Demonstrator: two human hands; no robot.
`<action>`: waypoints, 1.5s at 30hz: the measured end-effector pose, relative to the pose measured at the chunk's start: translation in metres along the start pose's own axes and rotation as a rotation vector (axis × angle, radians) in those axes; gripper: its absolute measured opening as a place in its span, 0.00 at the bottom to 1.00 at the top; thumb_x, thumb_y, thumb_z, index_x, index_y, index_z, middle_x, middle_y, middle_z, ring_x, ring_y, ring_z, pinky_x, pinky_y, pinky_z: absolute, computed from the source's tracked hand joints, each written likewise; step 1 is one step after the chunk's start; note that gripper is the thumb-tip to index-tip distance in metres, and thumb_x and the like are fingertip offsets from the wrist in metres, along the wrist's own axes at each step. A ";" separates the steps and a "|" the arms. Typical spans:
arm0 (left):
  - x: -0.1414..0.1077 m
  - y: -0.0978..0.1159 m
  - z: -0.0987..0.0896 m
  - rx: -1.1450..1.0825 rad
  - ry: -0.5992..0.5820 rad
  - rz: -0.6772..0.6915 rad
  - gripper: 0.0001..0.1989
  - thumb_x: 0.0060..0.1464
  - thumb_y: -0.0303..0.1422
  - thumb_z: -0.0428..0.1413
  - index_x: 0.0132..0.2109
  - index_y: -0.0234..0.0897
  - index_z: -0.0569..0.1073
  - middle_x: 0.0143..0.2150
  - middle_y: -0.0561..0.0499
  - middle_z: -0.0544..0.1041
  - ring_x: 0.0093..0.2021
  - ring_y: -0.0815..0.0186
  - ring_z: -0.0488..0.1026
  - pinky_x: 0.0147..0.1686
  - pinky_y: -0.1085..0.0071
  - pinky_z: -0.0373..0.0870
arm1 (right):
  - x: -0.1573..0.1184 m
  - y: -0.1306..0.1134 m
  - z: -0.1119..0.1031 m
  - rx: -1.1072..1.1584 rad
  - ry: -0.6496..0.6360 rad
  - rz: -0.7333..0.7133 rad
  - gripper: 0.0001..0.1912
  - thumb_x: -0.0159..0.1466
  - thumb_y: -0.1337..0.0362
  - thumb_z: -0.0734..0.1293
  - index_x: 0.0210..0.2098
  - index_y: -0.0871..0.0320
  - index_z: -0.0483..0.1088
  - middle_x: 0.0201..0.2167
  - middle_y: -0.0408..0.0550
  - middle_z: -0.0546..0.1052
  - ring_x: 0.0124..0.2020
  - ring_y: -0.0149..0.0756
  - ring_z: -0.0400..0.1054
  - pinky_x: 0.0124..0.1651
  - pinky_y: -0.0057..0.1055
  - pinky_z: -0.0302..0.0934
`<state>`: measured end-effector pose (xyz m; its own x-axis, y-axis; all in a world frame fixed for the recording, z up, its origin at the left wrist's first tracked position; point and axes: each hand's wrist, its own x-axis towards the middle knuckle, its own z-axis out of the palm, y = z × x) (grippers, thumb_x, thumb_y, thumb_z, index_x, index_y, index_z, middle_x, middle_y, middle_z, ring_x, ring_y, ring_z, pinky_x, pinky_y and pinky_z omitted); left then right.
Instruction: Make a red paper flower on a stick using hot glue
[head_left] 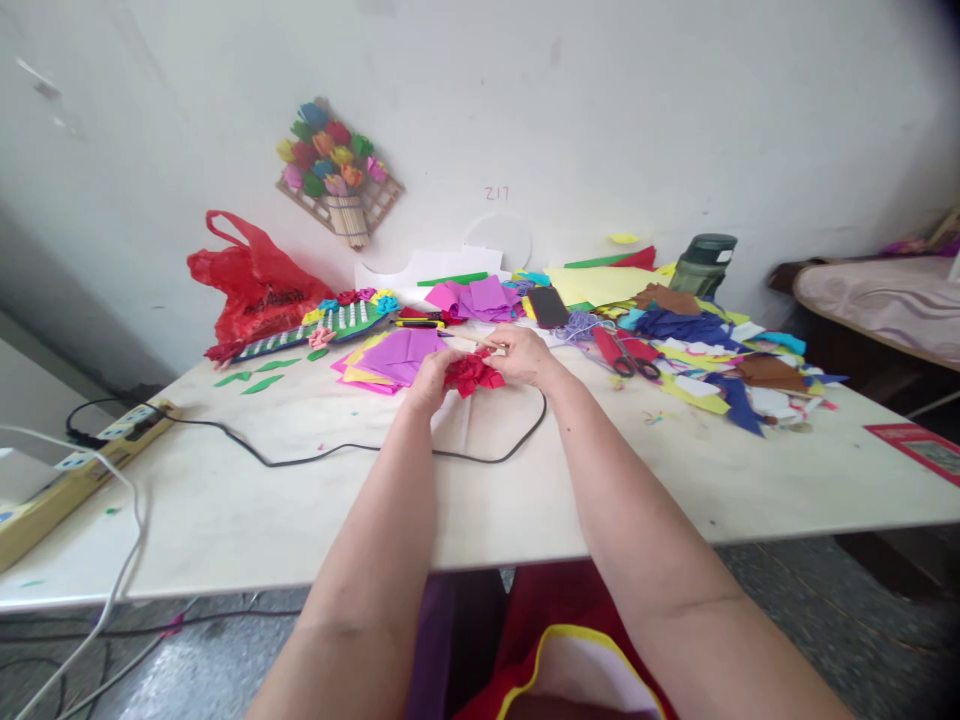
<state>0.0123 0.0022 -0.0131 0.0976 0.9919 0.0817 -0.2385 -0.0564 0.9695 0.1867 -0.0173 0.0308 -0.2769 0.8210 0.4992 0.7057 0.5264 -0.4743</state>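
Both my hands are over the middle of the table, close together around a crumpled red paper flower (475,374). My left hand (433,382) is closed on the flower's left edge. My right hand (528,356) pinches a thin pale stick (484,341) that points left above the red paper. What its lower fingers touch is hidden. Just behind my left hand lies a stack of purple, yellow and pink paper sheets (394,355). A black cable (360,448) loops across the table in front of my hands.
At the back left are a red plastic bag (255,270) and small paper flowers (322,338). Paper scraps (690,340), scissors (636,366), a phone (548,307) and a green bottle (703,265) are at the back right. A power strip (75,480) lies at the left edge.
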 end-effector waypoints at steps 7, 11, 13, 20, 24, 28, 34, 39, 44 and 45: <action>-0.002 0.002 0.003 -0.021 -0.003 -0.011 0.08 0.37 0.35 0.59 0.28 0.35 0.74 0.23 0.51 0.73 0.24 0.67 0.70 0.21 0.75 0.63 | 0.000 0.003 0.001 -0.035 -0.005 0.003 0.10 0.56 0.67 0.68 0.35 0.56 0.81 0.36 0.48 0.78 0.37 0.37 0.69 0.40 0.31 0.57; -0.004 0.003 0.003 -0.018 -0.018 -0.014 0.07 0.37 0.34 0.59 0.27 0.36 0.73 0.22 0.53 0.70 0.22 0.70 0.66 0.20 0.76 0.60 | 0.001 0.004 0.002 -0.094 -0.014 0.030 0.08 0.58 0.65 0.66 0.31 0.57 0.79 0.34 0.48 0.77 0.35 0.37 0.67 0.37 0.30 0.54; -0.005 0.005 0.004 -0.015 -0.036 -0.016 0.07 0.38 0.34 0.60 0.25 0.35 0.72 0.21 0.54 0.68 0.22 0.71 0.64 0.20 0.76 0.59 | 0.001 0.003 0.002 -0.123 -0.014 0.030 0.09 0.59 0.63 0.66 0.27 0.57 0.77 0.32 0.47 0.76 0.33 0.36 0.66 0.35 0.30 0.52; -0.008 0.008 0.005 0.015 -0.077 -0.012 0.07 0.38 0.31 0.61 0.22 0.35 0.69 0.19 0.55 0.66 0.20 0.73 0.62 0.20 0.76 0.56 | 0.000 0.000 0.002 -0.126 -0.005 0.015 0.11 0.60 0.63 0.66 0.22 0.57 0.72 0.29 0.45 0.74 0.30 0.33 0.61 0.33 0.29 0.48; -0.007 0.007 0.004 0.031 -0.102 -0.013 0.07 0.36 0.31 0.63 0.24 0.34 0.73 0.21 0.54 0.70 0.22 0.72 0.65 0.23 0.75 0.60 | 0.001 0.001 0.003 -0.114 -0.004 0.015 0.11 0.59 0.63 0.65 0.22 0.57 0.71 0.28 0.45 0.73 0.30 0.33 0.61 0.33 0.29 0.49; -0.007 0.007 0.004 0.045 -0.123 -0.029 0.10 0.35 0.33 0.66 0.24 0.34 0.74 0.21 0.53 0.72 0.22 0.72 0.66 0.24 0.75 0.60 | 0.000 0.001 0.002 -0.096 -0.021 0.021 0.11 0.59 0.64 0.65 0.21 0.57 0.71 0.27 0.46 0.73 0.30 0.34 0.62 0.33 0.30 0.50; -0.009 0.008 0.005 0.041 -0.123 -0.012 0.14 0.31 0.38 0.70 0.23 0.34 0.76 0.21 0.51 0.73 0.22 0.71 0.67 0.24 0.73 0.62 | -0.002 0.000 -0.001 -0.030 -0.009 0.024 0.08 0.56 0.66 0.64 0.28 0.58 0.76 0.31 0.46 0.76 0.33 0.35 0.65 0.35 0.29 0.53; -0.008 0.009 0.005 0.050 -0.124 -0.010 0.15 0.31 0.39 0.70 0.23 0.34 0.77 0.21 0.50 0.73 0.22 0.71 0.66 0.23 0.73 0.60 | -0.002 -0.001 0.000 -0.037 -0.007 0.024 0.07 0.55 0.65 0.66 0.30 0.57 0.77 0.32 0.47 0.77 0.34 0.36 0.66 0.36 0.30 0.55; -0.008 0.009 0.005 0.061 -0.138 -0.008 0.15 0.32 0.39 0.70 0.23 0.33 0.76 0.21 0.50 0.73 0.22 0.71 0.65 0.24 0.73 0.58 | -0.001 -0.003 0.002 -0.086 0.002 0.044 0.06 0.56 0.65 0.67 0.30 0.57 0.78 0.33 0.47 0.77 0.34 0.36 0.67 0.36 0.30 0.54; -0.008 0.009 0.005 0.063 -0.138 -0.009 0.15 0.31 0.39 0.70 0.23 0.33 0.76 0.20 0.51 0.72 0.22 0.71 0.65 0.24 0.73 0.58 | -0.001 -0.003 0.003 -0.092 0.003 0.044 0.06 0.57 0.65 0.67 0.30 0.57 0.78 0.33 0.47 0.77 0.34 0.36 0.67 0.36 0.30 0.54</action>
<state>0.0141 -0.0073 -0.0040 0.2328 0.9674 0.0999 -0.1763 -0.0590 0.9826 0.1832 -0.0188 0.0295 -0.2425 0.8421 0.4817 0.7741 0.4673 -0.4271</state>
